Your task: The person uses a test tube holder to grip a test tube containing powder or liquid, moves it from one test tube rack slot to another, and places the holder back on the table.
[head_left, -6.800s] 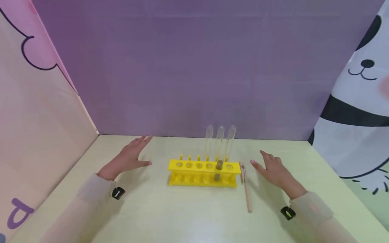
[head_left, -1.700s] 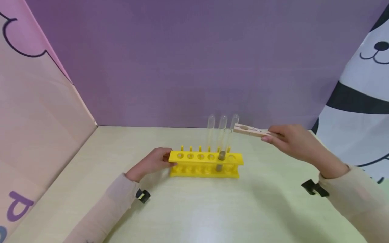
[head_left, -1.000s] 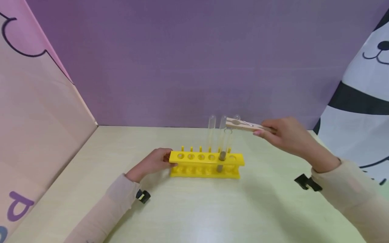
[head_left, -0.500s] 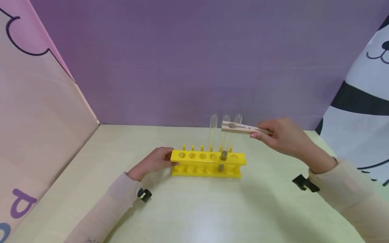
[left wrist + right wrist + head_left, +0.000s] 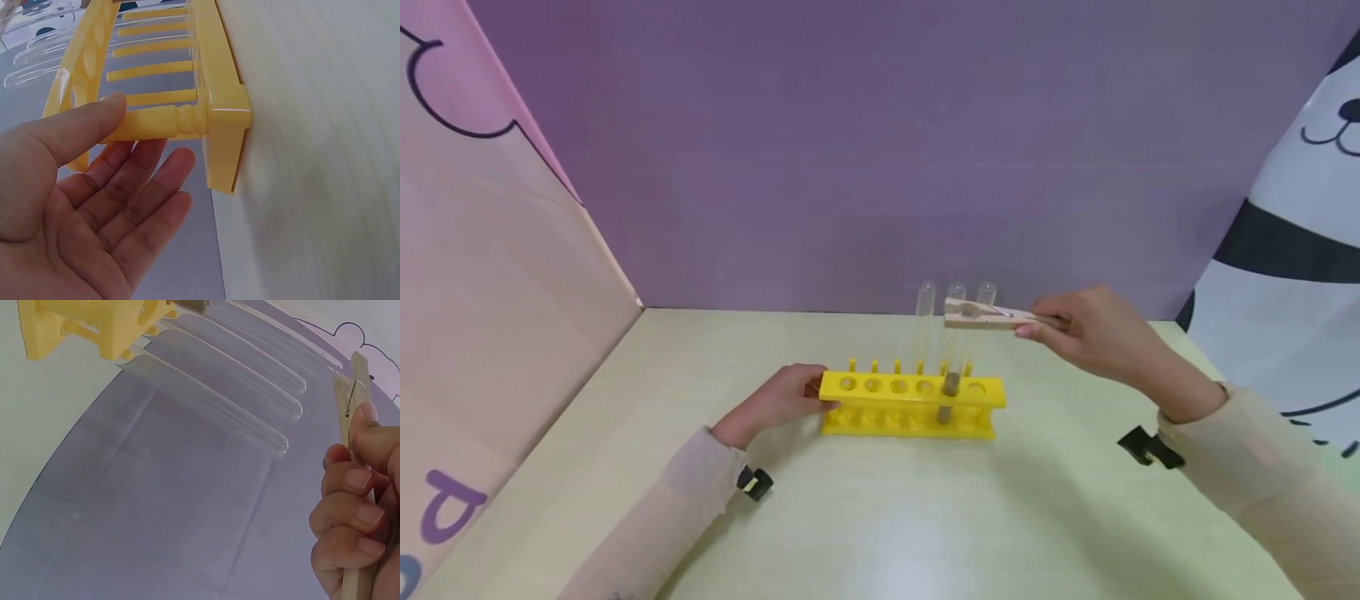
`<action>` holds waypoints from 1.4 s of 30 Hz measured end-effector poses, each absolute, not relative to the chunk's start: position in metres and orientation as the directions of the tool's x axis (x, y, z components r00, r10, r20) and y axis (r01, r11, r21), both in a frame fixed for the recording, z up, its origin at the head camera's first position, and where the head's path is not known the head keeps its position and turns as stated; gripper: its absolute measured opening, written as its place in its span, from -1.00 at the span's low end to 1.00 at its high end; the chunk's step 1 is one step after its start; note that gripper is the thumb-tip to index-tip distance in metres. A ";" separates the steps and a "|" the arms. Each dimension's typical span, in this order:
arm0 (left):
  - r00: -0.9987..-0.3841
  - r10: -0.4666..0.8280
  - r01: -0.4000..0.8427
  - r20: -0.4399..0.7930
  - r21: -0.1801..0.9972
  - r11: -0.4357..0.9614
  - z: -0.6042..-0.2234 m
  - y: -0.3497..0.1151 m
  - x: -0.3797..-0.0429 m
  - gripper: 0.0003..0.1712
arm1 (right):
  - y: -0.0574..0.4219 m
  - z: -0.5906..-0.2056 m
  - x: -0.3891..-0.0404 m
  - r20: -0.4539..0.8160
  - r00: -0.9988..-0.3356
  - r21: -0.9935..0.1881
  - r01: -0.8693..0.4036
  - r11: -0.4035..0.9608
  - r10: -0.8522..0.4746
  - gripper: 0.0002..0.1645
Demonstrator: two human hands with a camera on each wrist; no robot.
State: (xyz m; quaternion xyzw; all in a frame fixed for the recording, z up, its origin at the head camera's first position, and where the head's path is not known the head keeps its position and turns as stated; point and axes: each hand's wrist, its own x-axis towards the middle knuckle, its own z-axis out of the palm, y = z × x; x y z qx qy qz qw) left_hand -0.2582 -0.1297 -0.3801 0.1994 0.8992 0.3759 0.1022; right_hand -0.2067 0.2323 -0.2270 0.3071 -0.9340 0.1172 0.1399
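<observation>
My left hand [image 5: 778, 400] grips the left end of a yellow test tube rack [image 5: 880, 397]; in the left wrist view its thumb and index finger pinch the end post [image 5: 156, 122]. My right hand [image 5: 1097, 342] holds a wooden test tube clamp [image 5: 981, 323] by its handles, fingers curled round it. One tube with dark grey contents [image 5: 951, 383] stands upright in the rack's fifth hole from the left. The clamp's tip overlaps the top of that tube in the head view; in the right wrist view it sits right at the tube's mouth [image 5: 337, 367].
Three bare test tubes [image 5: 927, 310] stand upside down on pegs at the rack's back right, close behind the clamp. The pale tabletop [image 5: 880, 517] ends at a purple backdrop [image 5: 880, 167]. Printed panels rise at left and right.
The left hand has taken hold of the rack. The right hand has picked the clamp up from the table and brought it leftward over the filled tube's top; lately it has barely moved.
</observation>
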 end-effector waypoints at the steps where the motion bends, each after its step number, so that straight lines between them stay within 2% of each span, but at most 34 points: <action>1: -0.900 0.435 0.280 -0.034 0.720 0.636 -0.380 -0.130 -0.258 -0.74 | 0.232 -0.228 -0.207 0.333 -0.773 -0.132 -0.605 0.785 -0.540 -0.54; 16: -0.897 0.441 0.286 -0.033 0.718 0.635 -0.382 -0.130 -0.258 -0.73 | 0.232 -0.235 -0.209 0.376 -0.748 -0.118 -0.625 0.772 -0.548 -0.64; 22: -0.899 0.436 0.284 -0.033 0.714 0.640 -0.381 -0.130 -0.258 -0.73 | 0.231 -0.234 -0.206 0.361 -0.764 -0.108 -0.604 0.790 -0.535 -0.65; 30: -0.902 0.429 0.271 -0.046 0.711 0.648 -0.380 -0.128 -0.258 -0.74 | 0.233 -0.238 -0.204 0.390 -0.738 -0.078 -0.622 0.779 -0.550 -0.61; 42: -0.900 0.434 0.273 -0.042 0.722 0.636 -0.380 -0.129 -0.257 -0.74 | 0.232 -0.243 -0.206 0.359 -0.764 -0.096 -0.602 0.793 -0.536 -0.65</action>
